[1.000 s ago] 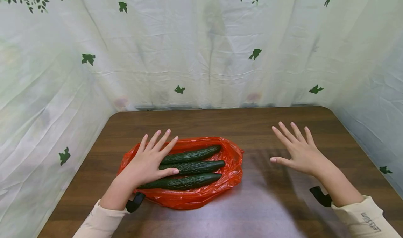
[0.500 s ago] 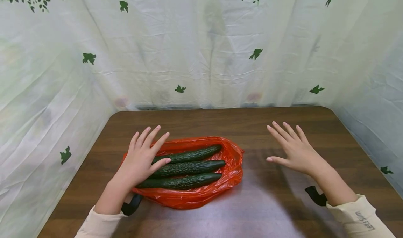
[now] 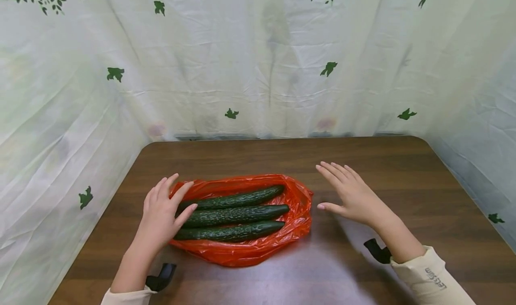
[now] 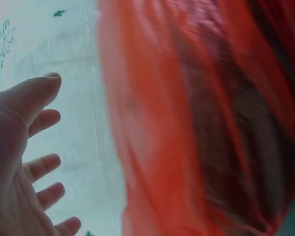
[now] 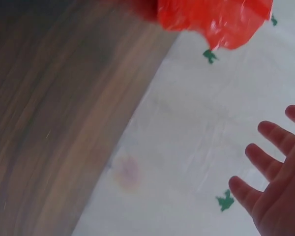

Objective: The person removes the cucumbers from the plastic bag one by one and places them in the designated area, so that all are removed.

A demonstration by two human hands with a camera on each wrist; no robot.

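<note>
Three dark green cucumbers [image 3: 238, 215] lie side by side in a red plastic bag [image 3: 242, 255] whose mouth is spread wide. In the head view my left hand [image 3: 158, 217] is at the bag's left end, covering part of it, with relaxed fingers and nothing held. The left wrist view shows a gap between that hand [image 4: 14, 157] and the bag [image 4: 157, 147]. To the bag's right, my right hand [image 3: 356, 197] hovers with straight fingers pointing toward it, apart from it and holding nothing. The right wrist view catches only a corner of the bag [image 5: 216, 22].
Beneath everything is a brown wooden table [image 3: 282, 157] with rounded far corners. A pale curtain [image 3: 258, 63] with green bird and leaf prints surrounds it at the back and both sides. Each wrist carries a black band mount, such as the right one [image 3: 378, 251].
My left hand has moved left and slightly down, off the cucumbers to the bag's left end. My right hand has moved left, closer to the bag. The bag and cucumbers stay put.
</note>
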